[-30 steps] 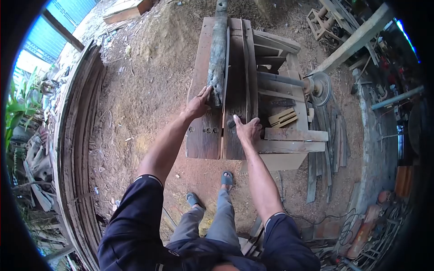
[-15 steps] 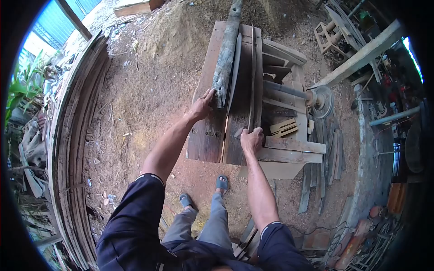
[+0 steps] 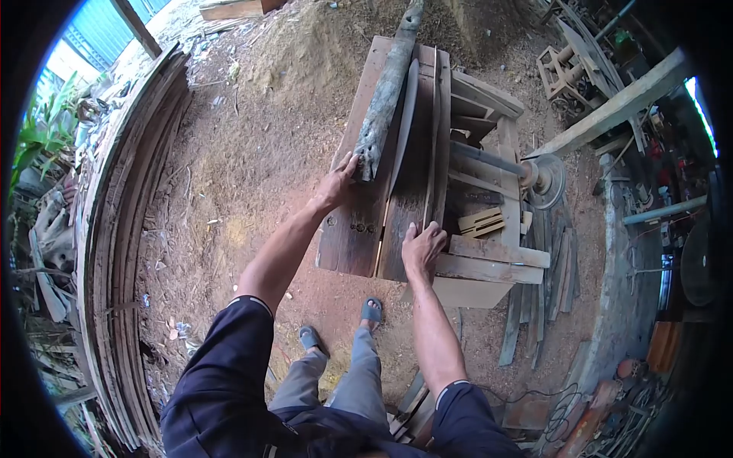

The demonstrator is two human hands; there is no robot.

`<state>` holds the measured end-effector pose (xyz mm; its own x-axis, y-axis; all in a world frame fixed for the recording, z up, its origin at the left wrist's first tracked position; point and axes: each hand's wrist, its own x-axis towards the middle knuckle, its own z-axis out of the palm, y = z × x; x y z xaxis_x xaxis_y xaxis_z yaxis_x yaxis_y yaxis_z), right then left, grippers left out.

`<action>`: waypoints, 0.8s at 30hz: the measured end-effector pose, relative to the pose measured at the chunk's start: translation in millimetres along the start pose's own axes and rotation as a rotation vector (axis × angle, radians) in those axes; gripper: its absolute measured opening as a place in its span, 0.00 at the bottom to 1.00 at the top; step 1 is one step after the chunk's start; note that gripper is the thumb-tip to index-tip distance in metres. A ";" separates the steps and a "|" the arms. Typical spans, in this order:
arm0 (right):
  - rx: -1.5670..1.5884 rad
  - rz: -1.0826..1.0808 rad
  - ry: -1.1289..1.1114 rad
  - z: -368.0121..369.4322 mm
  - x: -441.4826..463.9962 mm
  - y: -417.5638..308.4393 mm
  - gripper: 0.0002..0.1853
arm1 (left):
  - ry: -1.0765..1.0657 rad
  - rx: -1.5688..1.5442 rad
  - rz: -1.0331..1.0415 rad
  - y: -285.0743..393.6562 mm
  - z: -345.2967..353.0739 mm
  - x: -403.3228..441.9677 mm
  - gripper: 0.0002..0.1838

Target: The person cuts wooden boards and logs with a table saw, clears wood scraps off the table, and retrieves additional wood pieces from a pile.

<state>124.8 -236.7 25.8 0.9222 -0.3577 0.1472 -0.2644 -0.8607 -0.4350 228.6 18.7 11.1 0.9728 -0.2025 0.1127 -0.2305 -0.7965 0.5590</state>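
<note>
A weathered grey timber (image 3: 383,103) lies lengthwise on the brown wooden saw table (image 3: 350,248), left of a thin curved metal blade (image 3: 406,126) standing in the slot. My left hand (image 3: 336,185) is closed against the timber's near end, fingertips on its left side. Right of the blade, a long upright wooden strip (image 3: 439,130) runs along the table. My right hand (image 3: 424,248) is closed around the near end of this strip, thumb on its left and fingers on its right.
Beside the table, a shaft leads to a round pulley wheel (image 3: 544,182) on the wooden frame (image 3: 496,263). Stacked long planks (image 3: 122,252) stand at the left. A slanted post (image 3: 611,103), loose boards (image 3: 542,282) and cables (image 3: 561,408) are at the right.
The view has shifted, and the timber now lies more slanted. My right hand has gone from spread fingers to a grip on the strip's end. A small dark piece near its thumb no longer shows.
</note>
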 end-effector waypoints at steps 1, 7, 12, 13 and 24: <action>-0.001 -0.049 0.023 -0.6 -1.4 2.4 0.23 | 0.029 0.031 -0.014 -5.7 0.0 -2.1 0.38; -0.029 -0.138 0.017 -5.6 -13.2 18.6 0.21 | 0.175 0.224 -0.131 -41.7 -7.5 -14.6 0.37; -0.053 -0.055 -0.065 -23.3 -36.8 20.5 0.23 | 0.184 0.153 -0.163 -15.8 -27.5 -12.9 0.43; -0.067 -0.022 -0.091 -24.9 -41.6 22.6 0.24 | 0.193 0.143 -0.238 -8.7 -27.6 -11.4 0.45; -0.061 0.032 -0.138 -38.9 -78.5 46.5 0.27 | 0.113 0.107 -0.517 1.3 -51.7 14.5 0.41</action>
<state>29.1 -262.8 28.5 0.9419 -0.3358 0.0084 -0.3073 -0.8715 -0.3822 243.6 44.2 55.9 0.9553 0.2888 -0.0639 0.2832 -0.8307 0.4792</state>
